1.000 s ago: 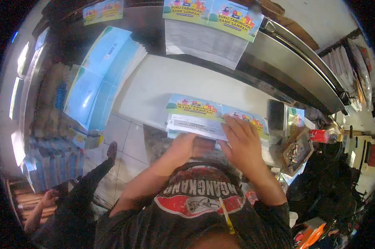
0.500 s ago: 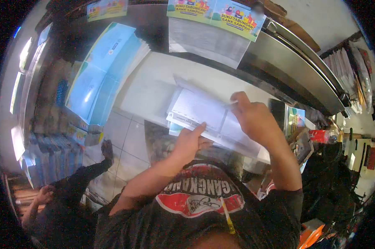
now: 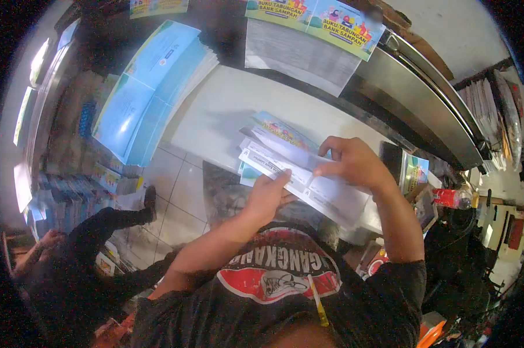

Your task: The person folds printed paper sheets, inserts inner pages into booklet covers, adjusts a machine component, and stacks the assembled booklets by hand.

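Over the white table, a sheaf of white printed sheets (image 3: 297,176) lies half open with a colourful cover (image 3: 280,129) behind it. My left hand (image 3: 268,196) grips the near edge of the sheaf, thumb on top. At its right part, my right hand (image 3: 349,163) has thumb and fingers bent around the raised sheets. Part of the cover is hidden under the pages. Some sheet ends on the right are blurred.
The white table (image 3: 215,104) bears a tall stack of blue covers (image 3: 152,93) at left. Printed booklets (image 3: 308,49) lie at the back. At right are a wooden tray (image 3: 425,207) and a bottle (image 3: 452,198). Another person (image 3: 70,267) is at lower left.
The booklet has gone from lying with its cover up to being held with pages raised. My left hand has taken its near edge; my right hand has lifted, then come down onto the sheets.
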`<state>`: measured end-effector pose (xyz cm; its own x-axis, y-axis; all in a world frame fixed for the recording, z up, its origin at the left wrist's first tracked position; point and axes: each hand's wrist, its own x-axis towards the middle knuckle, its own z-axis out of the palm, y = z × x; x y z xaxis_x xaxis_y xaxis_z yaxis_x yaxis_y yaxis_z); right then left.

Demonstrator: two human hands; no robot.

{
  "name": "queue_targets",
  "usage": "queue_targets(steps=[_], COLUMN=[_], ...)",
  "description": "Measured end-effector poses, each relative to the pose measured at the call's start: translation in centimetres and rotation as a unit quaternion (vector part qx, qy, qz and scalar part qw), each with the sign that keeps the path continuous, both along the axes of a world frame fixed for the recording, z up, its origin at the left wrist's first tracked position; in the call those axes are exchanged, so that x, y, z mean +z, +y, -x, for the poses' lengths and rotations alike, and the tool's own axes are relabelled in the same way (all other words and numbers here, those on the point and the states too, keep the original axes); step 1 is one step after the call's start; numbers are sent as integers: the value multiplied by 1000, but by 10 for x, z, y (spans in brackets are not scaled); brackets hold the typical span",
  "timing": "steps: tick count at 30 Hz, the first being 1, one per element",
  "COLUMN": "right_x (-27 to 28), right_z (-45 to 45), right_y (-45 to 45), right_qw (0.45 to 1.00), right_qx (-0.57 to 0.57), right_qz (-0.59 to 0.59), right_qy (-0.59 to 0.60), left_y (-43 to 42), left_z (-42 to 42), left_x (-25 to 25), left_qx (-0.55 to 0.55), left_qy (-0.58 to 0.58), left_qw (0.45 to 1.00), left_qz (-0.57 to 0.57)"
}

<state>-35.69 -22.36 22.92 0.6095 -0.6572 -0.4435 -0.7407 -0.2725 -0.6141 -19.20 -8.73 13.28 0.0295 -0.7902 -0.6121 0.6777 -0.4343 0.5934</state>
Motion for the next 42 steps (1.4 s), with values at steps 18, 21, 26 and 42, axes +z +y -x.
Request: queue_targets(steps=[18, 21, 26, 42], right_x=[11, 3, 0, 39], right_z=[-3, 5, 8, 6], right_y=[25, 18, 20, -13], right_qw=[954, 923, 937, 971], right_qx=[141, 205, 184, 98], right_qz=[263, 317, 282, 214], right_qy=[-34, -71, -92, 33], left_y=[3, 3, 2, 30], left_z=[1, 1, 3, -52], left_x=[-2, -9, -4, 68], left_qx=[-23, -32, -35, 52], left_qy=[-47, -49, -85, -434], left_qw=[999, 998, 996, 881], left_qz=[6, 36, 15, 178])
